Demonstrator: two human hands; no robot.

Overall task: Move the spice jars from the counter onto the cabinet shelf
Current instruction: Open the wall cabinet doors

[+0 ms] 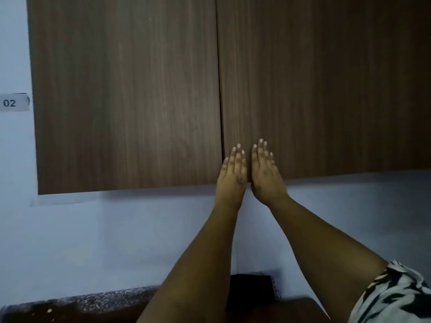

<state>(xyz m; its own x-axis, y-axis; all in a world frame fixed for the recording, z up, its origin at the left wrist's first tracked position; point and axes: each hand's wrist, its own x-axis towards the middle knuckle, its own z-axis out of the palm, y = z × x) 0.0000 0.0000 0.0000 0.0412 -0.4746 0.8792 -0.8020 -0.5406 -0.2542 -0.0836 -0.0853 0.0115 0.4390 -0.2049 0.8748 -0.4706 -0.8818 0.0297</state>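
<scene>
A dark wood-grain wall cabinet (126, 94) fills the upper view, its two doors closed and meeting at a thin seam. The wall (70, 241) behind is pale blue, with a small grey label (14, 102) reading "02" left of the cabinet. A speckled tabletop (88, 299) edges the bottom. No spice jars or shelf are in view. Both arms reach up: the left hand (233, 171) and right hand (264, 169) lie flat, fingers straight, side by side against the right door's lower edge by the seam, each grip released, holding nothing

"02" on grey wall label (14, 102)
</scene>
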